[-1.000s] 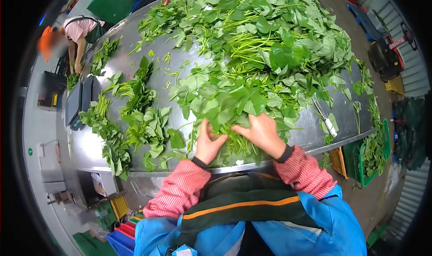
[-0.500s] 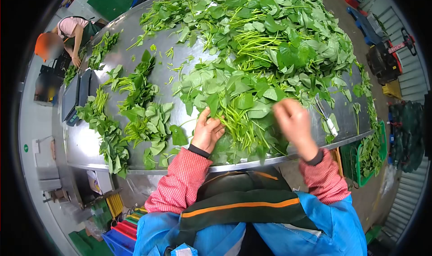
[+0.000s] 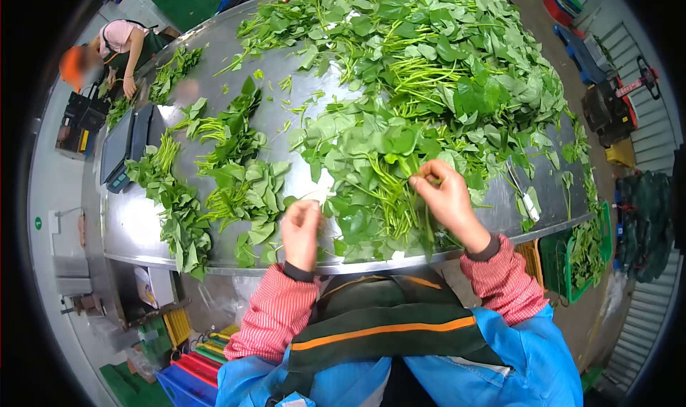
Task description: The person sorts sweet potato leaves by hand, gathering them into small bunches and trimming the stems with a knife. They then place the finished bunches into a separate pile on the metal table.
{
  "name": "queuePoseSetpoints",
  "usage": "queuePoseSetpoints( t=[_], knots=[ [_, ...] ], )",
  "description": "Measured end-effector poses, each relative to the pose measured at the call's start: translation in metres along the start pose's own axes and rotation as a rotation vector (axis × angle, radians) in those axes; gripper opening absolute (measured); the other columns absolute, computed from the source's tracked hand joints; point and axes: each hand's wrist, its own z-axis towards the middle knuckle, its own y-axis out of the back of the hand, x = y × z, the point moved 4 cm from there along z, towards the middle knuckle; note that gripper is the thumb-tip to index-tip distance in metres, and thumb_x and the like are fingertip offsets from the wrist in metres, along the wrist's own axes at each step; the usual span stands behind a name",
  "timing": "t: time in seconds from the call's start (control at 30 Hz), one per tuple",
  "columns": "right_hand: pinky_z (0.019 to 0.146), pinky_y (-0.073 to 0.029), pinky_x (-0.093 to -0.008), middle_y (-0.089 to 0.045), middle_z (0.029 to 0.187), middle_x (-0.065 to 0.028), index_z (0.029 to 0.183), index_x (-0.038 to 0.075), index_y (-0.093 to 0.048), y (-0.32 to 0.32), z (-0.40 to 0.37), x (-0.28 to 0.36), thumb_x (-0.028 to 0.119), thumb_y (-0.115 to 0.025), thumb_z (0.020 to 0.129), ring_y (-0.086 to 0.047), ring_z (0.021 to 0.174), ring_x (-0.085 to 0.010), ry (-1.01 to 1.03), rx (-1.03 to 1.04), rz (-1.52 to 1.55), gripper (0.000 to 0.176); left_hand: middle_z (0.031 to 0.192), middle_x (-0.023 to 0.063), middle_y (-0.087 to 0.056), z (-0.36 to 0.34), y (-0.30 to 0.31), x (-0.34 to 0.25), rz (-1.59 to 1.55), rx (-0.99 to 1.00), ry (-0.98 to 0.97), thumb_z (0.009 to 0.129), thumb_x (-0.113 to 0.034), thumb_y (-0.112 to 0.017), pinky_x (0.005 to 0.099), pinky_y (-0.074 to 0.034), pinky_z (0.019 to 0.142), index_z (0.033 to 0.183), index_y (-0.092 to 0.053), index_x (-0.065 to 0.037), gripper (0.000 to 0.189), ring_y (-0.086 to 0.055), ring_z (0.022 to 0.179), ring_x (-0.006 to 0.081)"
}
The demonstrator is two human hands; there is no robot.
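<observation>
My right hand point(image 3: 449, 198) pinches a leafy green stem point(image 3: 409, 165) above a loose pile of leafy greens point(image 3: 389, 196) near the table's front edge. The pile's pale green stems point towards me. To its left, my left hand point(image 3: 300, 234) is raised over the metal table with thumb and fingers pressed together. A pale, blurred shape lies beside those fingertips; I cannot make out whether they hold anything. Bunched greens point(image 3: 246, 192) lie in a row left of my left hand. A large heap of greens point(image 3: 457, 64) covers the far right of the table.
A metal tool with a white handle point(image 3: 530, 205) lies right of my right hand. A digital scale point(image 3: 120, 150) stands at the table's left edge. A co-worker in an orange cap point(image 3: 73, 68) works at the far left. A green crate point(image 3: 606, 246) holds greens at the lower right.
My left hand has come off the pile, moving down and left. My right hand has moved left over the pile and now pinches a stem. The view has shifted slightly.
</observation>
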Motion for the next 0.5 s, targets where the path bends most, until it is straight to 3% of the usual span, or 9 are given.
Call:
queuePoseSetpoints(
  t=[0.07,0.1,0.17,0.2,0.3,0.4,0.5],
  knots=[
    [0.059,-0.044,-0.0339,-0.051,0.073,-0.0091,0.082,0.004,-0.061,-0.001,-0.005,0.044,0.018,-0.071,0.077,-0.053,0.066,-0.0241,0.039,0.003,-0.089,0.018,0.083,-0.0004,-0.062,-0.018,-0.022,-0.013,-0.041,0.199,-0.027,0.093,-0.016,-0.062,0.0218,-0.045,0.066,0.102,-0.063,-0.003,0.016,-0.054,0.071,0.007],
    [0.06,-0.045,-0.0348,-0.052,0.074,-0.0091,0.081,0.005,-0.061,-0.005,-0.008,0.056,0.017,-0.072,0.076,-0.054,0.067,-0.0248,0.179,-0.039,-0.155,0.017,0.085,0.002,-0.063,-0.022,-0.034,-0.022,-0.04,0.304,-0.025,0.094,-0.019,-0.06,0.0225,-0.044,0.068,0.104,-0.064,-0.002,0.02,-0.054,0.074,0.0083],
    [0.06,-0.046,-0.0367,-0.053,0.076,-0.009,0.079,0.006,-0.061,-0.013,-0.015,0.078,0.016,-0.073,0.075,-0.056,0.07,-0.0263,0.469,-0.131,-0.287,0.016,0.094,0.0031,-0.064,-0.026,-0.059,-0.042,-0.134,0.338,-0.032,0.094,-0.018,-0.059,0.0232,-0.045,0.072,0.111,-0.063,-0.001,0.024,-0.056,0.079,0.0096],
    [0.06,-0.046,-0.0392,-0.053,0.077,-0.0086,0.076,0.008,-0.06,-0.021,-0.02,0.086,0.014,-0.073,0.073,-0.055,0.073,-0.028,0.517,-0.107,-0.317,0.015,0.103,0.0039,-0.064,-0.02,-0.065,-0.033,-0.116,0.344,-0.025,0.095,-0.018,-0.057,0.024,-0.046,0.075,0.113,-0.063,-0.001,0.025,-0.057,0.085,0.0106],
    [0.063,-0.044,-0.036,-0.052,0.075,-0.0081,0.079,0.007,-0.058,-0.044,-0.035,0.089,0.015,-0.072,0.074,-0.055,0.072,-0.0273,0.583,-0.01,-0.381,0.017,0.098,0.0027,-0.065,-0.007,-0.065,-0.008,-0.429,0.432,0.188,0.095,-0.018,-0.059,0.0228,-0.047,0.075,0.113,-0.062,0.0,0.026,-0.057,0.082,0.0086],
    [0.064,-0.044,-0.035,-0.053,0.075,-0.0075,0.08,0.008,-0.057,-0.05,-0.055,0.088,0.019,-0.073,0.074,-0.056,0.074,-0.0263,0.612,0.044,-0.441,0.02,0.092,0.0067,-0.065,0.002,-0.038,-0.008,-0.752,0.228,0.161,0.097,-0.018,-0.054,0.0261,-0.05,0.074,0.098,-0.06,-0.004,0.016,-0.06,0.08,0.0139],
    [0.064,-0.045,-0.0364,-0.055,0.075,-0.0076,0.08,0.008,-0.058,-0.075,-0.087,0.078,0.023,-0.073,0.074,-0.058,0.075,-0.026,0.649,0.521,-0.372,0.022,0.087,0.0087,-0.064,0.018,0.007,-0.002,-0.805,0.076,0.19,0.097,-0.018,-0.052,0.0271,-0.05,0.073,0.093,-0.055,-0.007,0.012,-0.06,0.078,0.0163]
  ],
)
